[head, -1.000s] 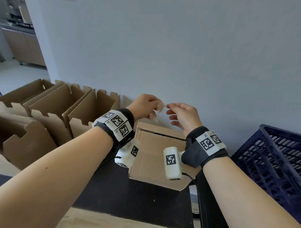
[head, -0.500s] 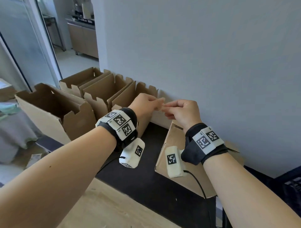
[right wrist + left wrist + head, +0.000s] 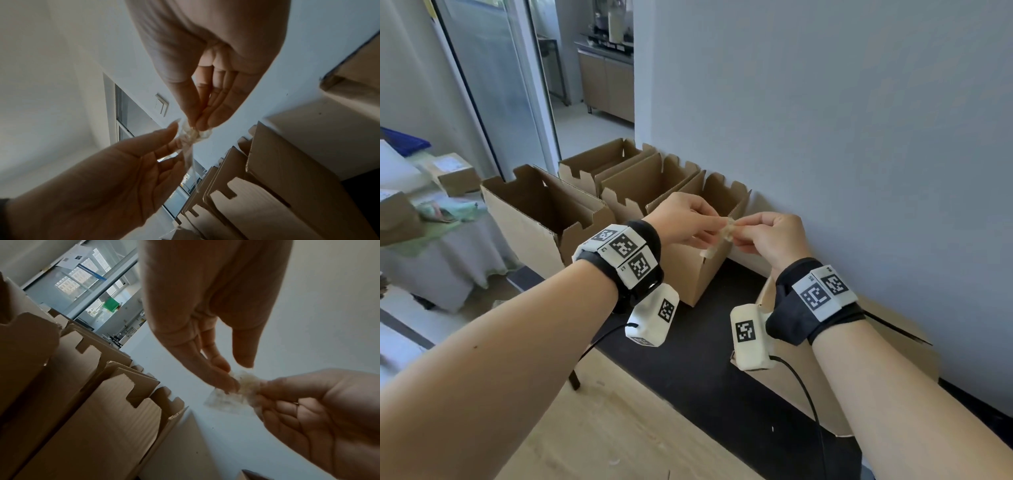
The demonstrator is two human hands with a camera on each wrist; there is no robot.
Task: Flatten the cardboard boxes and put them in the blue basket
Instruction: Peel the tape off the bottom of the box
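Note:
Both hands meet in the air above the open cardboard boxes that stand in a row along the wall. My left hand and my right hand pinch a crumpled strip of clear tape between fingertips. The tape is a small wad with a loose end hanging down. In the right wrist view the tape sits between thumb and fingers of both hands. A closed, partly collapsed box lies under my right forearm by the wall. The blue basket is out of view.
A black table top carries the boxes; wood floor lies in front. A larger open box stands at the left. Another table with a cloth and small parcels sits far left. A doorway leads to a kitchen counter.
The head view has swung left, so the blue basket has left the frame and more boxes show. The hands have come together and now both pinch the tape wad.

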